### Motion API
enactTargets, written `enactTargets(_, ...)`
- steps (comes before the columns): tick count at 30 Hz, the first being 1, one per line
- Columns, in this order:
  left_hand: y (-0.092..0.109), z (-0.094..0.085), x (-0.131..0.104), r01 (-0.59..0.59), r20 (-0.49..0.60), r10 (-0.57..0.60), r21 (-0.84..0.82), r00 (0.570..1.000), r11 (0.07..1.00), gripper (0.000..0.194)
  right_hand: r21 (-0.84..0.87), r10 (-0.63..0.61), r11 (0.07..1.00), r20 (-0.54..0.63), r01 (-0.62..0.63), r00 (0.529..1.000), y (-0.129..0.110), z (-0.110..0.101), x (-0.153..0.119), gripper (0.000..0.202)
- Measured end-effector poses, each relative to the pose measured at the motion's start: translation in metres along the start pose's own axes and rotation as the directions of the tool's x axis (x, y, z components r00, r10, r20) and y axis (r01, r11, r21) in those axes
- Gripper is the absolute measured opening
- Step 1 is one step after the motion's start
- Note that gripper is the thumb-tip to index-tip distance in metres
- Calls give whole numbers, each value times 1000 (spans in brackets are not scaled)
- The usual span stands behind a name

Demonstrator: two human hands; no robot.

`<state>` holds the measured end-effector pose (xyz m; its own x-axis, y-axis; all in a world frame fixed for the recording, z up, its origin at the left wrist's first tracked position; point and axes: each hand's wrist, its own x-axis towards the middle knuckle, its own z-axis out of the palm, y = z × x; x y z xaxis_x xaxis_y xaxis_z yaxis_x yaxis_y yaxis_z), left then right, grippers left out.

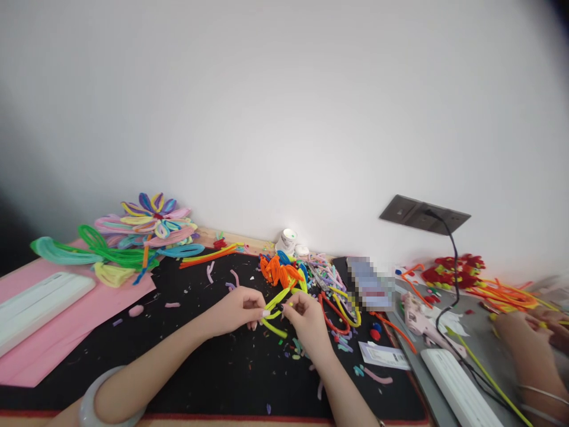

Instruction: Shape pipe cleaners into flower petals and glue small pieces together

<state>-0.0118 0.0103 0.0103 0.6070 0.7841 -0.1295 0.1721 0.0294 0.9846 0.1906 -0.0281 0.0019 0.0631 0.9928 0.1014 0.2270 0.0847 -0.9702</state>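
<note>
Both my hands meet over the black mat [200, 379], fingers pinched around yellow-green pipe cleaners [276, 330]. My left hand [242, 309] grips the strands from the left, a loose end sticking out below its fingertips. From the right, my right hand [302, 311] pinches the same strands close by. Just beyond the fingers, orange looped pipe cleaners [278, 271] join the yellow-green ones, with some blue at the top. To the right of my right hand lie a red pipe cleaner loop [332, 314] and a yellow loop [349, 311].
Cut pipe cleaner scraps litter the mat. Pipe cleaner flowers [155, 222] and a white bar [44, 305] lie left on pink paper [115, 305]. A paper cup [287, 240] stands by the wall. At right are a pink glue gun [420, 320], a black cable [454, 261] and another person's hands [524, 335].
</note>
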Motion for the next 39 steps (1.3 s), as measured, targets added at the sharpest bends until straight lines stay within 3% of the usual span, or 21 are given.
enactTargets(3, -2, 2, 0, 14, 23, -15, 22, 1000, 1000, 29, 147, 62, 987, 62, -71, 996, -4, 0, 1, 16)
enactTargets(6, -5, 3, 1, 17, 37, -19, 53, 999, 998, 27, 177, 53, 982, 105, -71, 993, -9, 1, 0, 21)
enactTargets(10, -8, 4, 2, 15, 22, -16, 48, 1000, 999, 29, 246, 66, 965, 95, -88, 993, -7, 2, 0, 25)
enactTargets(18, 3, 2, 4, -4, -130, -11, -112, 992, 994, 33, 350, 112, 929, 47, -122, 993, 1, 1, 2, 27)
enactTargets(24, 2, 2, 4, 41, -127, -62, -156, 990, 987, 33, 415, 132, 899, 55, -143, 990, -2, 1, 2, 27)
enactTargets(31, 0, 2, 4, 8, -123, -27, -147, 992, 989, 30, 386, 144, 908, 71, -160, 987, -2, 3, 2, 23)
enactTargets(39, 4, 3, 3, 69, -158, -97, -173, 983, 983, 34, 250, 71, 966, 8, -70, 997, -9, 2, 2, 11)
